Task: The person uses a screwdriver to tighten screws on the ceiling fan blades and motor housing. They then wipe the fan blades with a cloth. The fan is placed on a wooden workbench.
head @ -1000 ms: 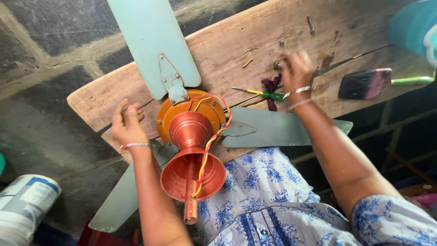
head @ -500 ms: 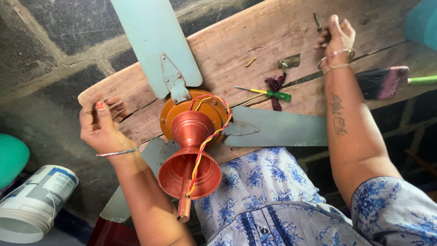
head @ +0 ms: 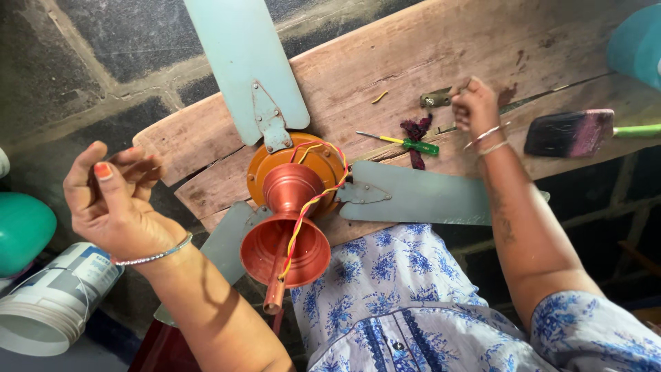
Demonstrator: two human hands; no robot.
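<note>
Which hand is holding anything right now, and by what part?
The left hand looks empty. The right hand fingers are closed at the bench; any held item cannot be told.

Left hand [head: 113, 200] raised clear of the bench, palm turned inward, fingers [head: 96, 169] loosely curled toward the thumb. Right hand [head: 475, 107] extended forward on a nearly straight arm, fingers closed together, knuckles uppermost.

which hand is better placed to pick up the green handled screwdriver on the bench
Right. The right hand is over the wooden bench, close beside the green screwdriver. The left hand is raised off the bench's left end, beyond the ceiling fan, so it would have to reach across it.
</note>
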